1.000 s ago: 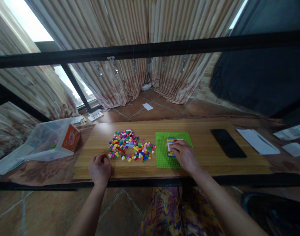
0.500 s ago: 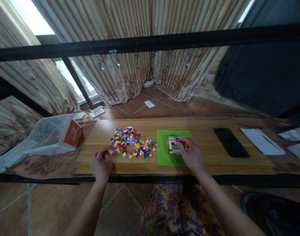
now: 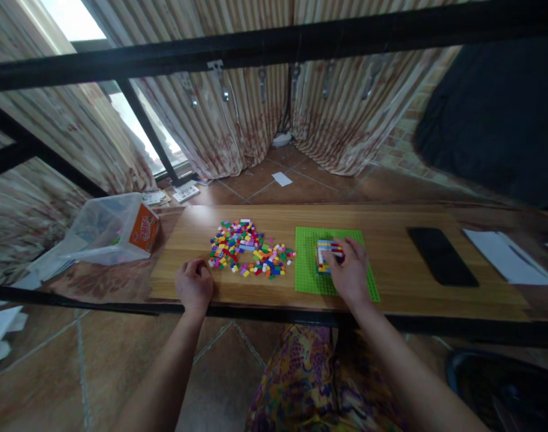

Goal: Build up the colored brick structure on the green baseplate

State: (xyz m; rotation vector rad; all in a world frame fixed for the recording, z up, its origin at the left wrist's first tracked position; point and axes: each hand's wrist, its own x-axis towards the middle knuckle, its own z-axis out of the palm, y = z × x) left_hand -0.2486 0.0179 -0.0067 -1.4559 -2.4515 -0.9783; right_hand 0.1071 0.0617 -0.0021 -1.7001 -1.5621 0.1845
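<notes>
A green studded baseplate lies on the wooden board. On it stands a small structure of toy bricks, with white, red, blue and yellow parts showing. My right hand reaches over this structure from the right, thumb on the near side and fingers bent round the far right side. The hand covers much of the structure, and any loose brick under the fingers is hidden. My left hand rests in a loose fist at the board's front left edge, nothing visible in it. Beside it spreads a heap of loose coloured toy bricks.
A clear plastic box with an orange label sits left of the wooden board. To the right lie a black phone-like slab and white paper with a pen. A black rail crosses beyond the board.
The camera view has shifted, so the board appears further right and higher. My right hand's fingers have spread from a pinch to around the brick structure. My left hand stays curled on the board.
</notes>
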